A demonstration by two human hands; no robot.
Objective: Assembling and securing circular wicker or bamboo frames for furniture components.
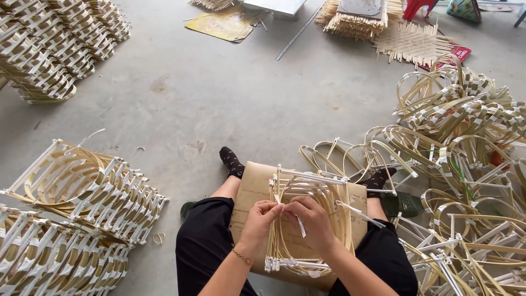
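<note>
From the head camera we see our left hand (262,215) and right hand (313,219) pinched together on a thin white plastic strip (299,225), binding a curved pale bamboo-strip frame (329,192). The frame lies on a brown cardboard sheet (252,186) across our lap. Stacked finished frames (82,192) sit at the concrete floor's (219,98) left edge.

- Low in the frame's centre, the left hand (260,218) and right hand (313,220) are pinching a white strip (300,225) on a bamboo frame (307,219).
- The frame is lying on a cardboard sheet (253,192) across the lap.
- Finished frames (82,208) are sitting stacked at lower left.
- Loose bamboo hoops (466,142) are sprawling over the concrete floor (219,93) at right.
</note>
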